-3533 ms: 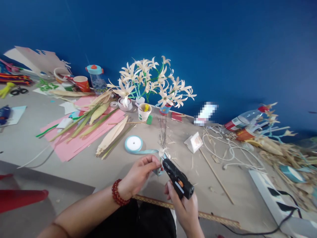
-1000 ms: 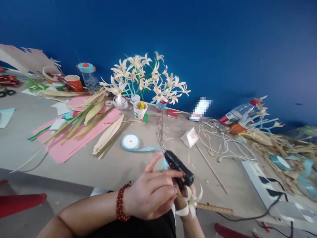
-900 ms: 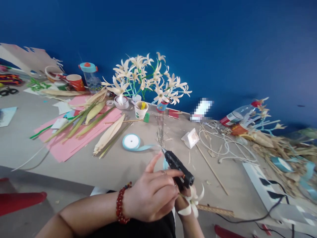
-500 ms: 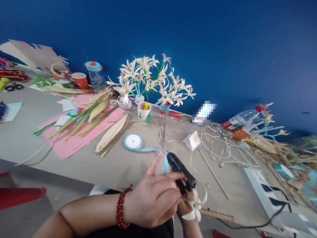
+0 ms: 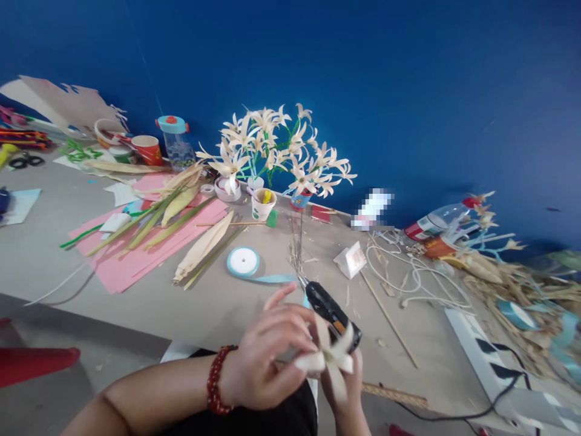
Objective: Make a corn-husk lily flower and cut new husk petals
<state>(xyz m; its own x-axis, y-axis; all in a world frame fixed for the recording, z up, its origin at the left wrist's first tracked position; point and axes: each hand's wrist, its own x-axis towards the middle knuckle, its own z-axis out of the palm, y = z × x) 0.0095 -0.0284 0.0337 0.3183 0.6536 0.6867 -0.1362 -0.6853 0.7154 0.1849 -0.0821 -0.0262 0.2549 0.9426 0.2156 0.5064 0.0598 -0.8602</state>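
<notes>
My left hand (image 5: 275,354), with a red bead bracelet at the wrist, has its fingers closed at a pale husk flower (image 5: 330,358); its index finger sticks out. Partly behind the flower, my right hand (image 5: 347,384) is wrapped around the lower end of a black glue gun (image 5: 331,309); most of its fingers are hidden. The gun's metal tip points away over the table, close to a bunch of thin wires (image 5: 297,245). From a spool of light blue ribbon (image 5: 243,261), a loose ribbon end (image 5: 275,278) runs toward my left hand.
Husk flowers (image 5: 276,145) stand in cups along the blue wall. On the left, corn husks (image 5: 206,245) lie on and beside pink paper (image 5: 115,266). A thin stick (image 5: 390,318), white cable (image 5: 420,275), bottle (image 5: 438,219) and power strip (image 5: 481,357) are on the right.
The flower has moved left and turned its open face up toward me. My left hand has drawn back off the glue gun, which stays nearly where it was.
</notes>
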